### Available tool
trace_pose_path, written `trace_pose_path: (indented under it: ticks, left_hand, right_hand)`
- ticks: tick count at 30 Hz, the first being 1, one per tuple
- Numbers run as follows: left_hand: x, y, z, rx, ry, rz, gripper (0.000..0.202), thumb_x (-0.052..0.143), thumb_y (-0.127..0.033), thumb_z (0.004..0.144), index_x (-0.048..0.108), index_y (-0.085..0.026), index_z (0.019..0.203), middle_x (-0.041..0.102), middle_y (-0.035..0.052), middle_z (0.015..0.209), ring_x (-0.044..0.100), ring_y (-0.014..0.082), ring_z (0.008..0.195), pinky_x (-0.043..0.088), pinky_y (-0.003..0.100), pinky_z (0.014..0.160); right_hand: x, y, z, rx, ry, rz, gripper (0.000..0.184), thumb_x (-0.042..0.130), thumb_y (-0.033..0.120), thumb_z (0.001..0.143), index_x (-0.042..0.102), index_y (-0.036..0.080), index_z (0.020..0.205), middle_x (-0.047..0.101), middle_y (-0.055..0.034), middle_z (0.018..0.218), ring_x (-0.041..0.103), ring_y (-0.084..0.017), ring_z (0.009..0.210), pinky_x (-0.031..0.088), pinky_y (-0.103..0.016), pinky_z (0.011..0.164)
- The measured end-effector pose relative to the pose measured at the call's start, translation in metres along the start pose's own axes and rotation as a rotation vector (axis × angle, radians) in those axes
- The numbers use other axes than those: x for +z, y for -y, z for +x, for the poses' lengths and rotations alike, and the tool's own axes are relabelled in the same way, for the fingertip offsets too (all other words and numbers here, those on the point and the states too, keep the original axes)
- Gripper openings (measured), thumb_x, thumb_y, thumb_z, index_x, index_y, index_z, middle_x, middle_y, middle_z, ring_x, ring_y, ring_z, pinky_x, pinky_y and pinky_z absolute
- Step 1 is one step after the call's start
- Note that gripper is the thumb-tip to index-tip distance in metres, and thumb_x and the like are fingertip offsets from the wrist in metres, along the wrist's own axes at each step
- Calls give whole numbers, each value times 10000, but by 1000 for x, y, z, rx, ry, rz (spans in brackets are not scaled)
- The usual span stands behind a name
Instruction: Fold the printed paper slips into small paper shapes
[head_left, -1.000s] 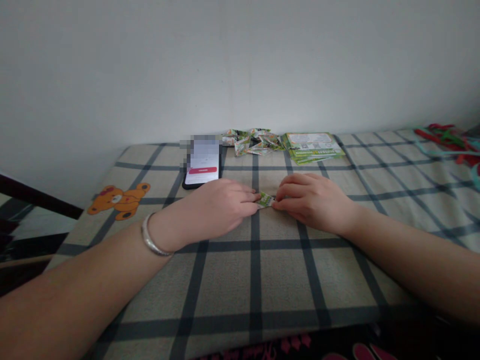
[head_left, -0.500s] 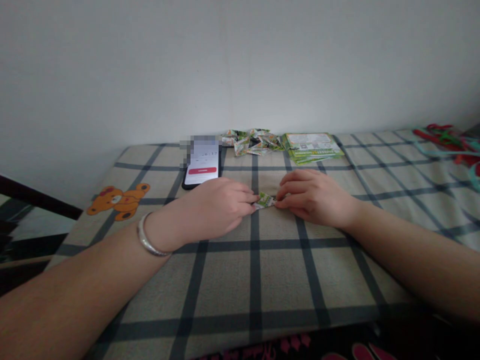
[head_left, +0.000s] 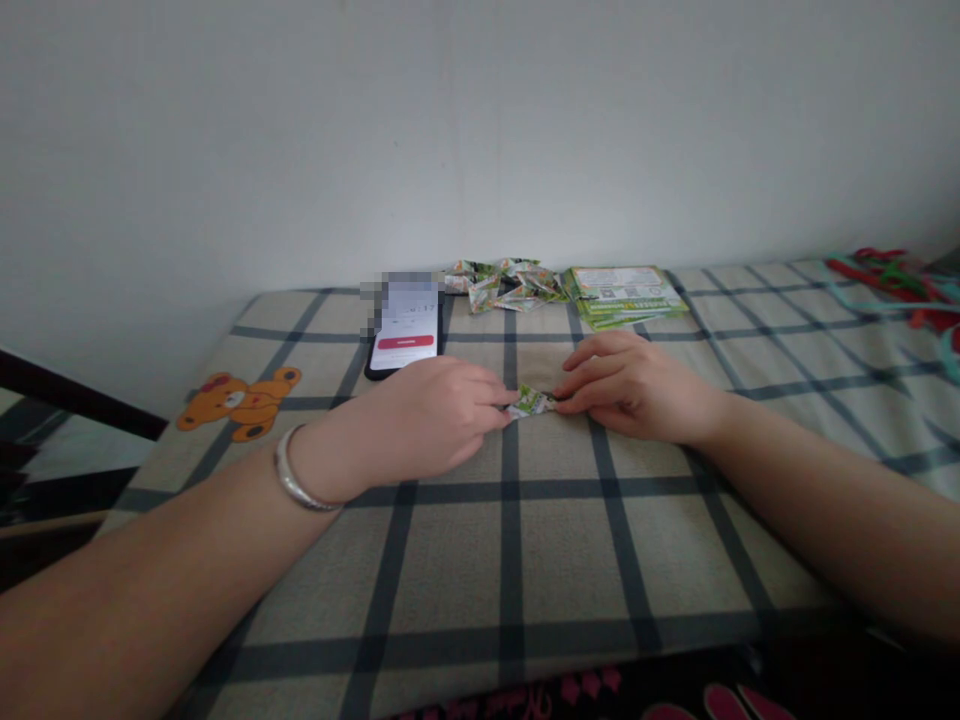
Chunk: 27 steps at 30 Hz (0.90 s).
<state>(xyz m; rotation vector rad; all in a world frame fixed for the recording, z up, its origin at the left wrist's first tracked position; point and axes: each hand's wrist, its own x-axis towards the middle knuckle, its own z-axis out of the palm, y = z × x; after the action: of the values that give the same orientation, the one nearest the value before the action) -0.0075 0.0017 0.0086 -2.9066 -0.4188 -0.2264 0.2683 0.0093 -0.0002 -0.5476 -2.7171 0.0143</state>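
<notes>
A small folded paper piece, green and white with print, lies on the checked tablecloth between my hands. My left hand, with a silver bangle at its wrist, has its fingertips closed on the paper's left end. The fingers of my right hand pinch its right end. Fingertips cover both ends of the paper. Behind my hands, several folded paper pieces of the same print lie in a cluster. To their right is a stack of flat green printed sheets.
A phone with a lit screen lies behind my left hand. An orange teddy bear cutout is at the left of the tablecloth. Red and teal items lie at the far right. A white wall rises behind the table.
My right hand has shifted slightly and its fingers have lifted a little. The folded paper has moved marginally right. My left hand stays almost in place.
</notes>
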Motion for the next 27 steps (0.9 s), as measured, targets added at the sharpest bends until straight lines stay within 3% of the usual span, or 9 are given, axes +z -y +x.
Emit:
trace_pose_path:
  ticks: [6,14,19,27]
  left_hand:
    - [0,-1,-1,-9,-6,-8,301,514,-124,838,719,-177,1052,699,70,1164,647,230,1055,543,403,918]
    - [0,2,0,-57,-32,-104,323,514,-108,809,728,-213,1027,700,35,1169,641,217,1069,539,395,932]
    - [5,-2,1,-125,-112,-139,263,527,-113,794,719,-179,962,720,50,1072,654,216,1006,553,374,874]
    - [10,-10,5,-251,-107,-36,174,535,-169,868,687,-132,944,712,91,956,663,224,927,548,380,837]
  right_hand:
    - [7,-6,-4,55,-19,0,214,591,197,873,762,303,949,687,-29,1125,520,-240,1148,433,-451,961]
    - [10,-9,-10,206,5,119,285,588,141,841,763,346,935,605,-8,1302,373,-281,1344,332,-562,1068]
    - [11,-2,-1,218,-48,141,282,581,86,787,771,282,861,664,-27,1213,428,-275,1307,358,-543,1063]
    - [5,17,10,219,-58,75,174,585,130,794,731,211,843,705,-27,1131,461,-289,1272,393,-504,1059]
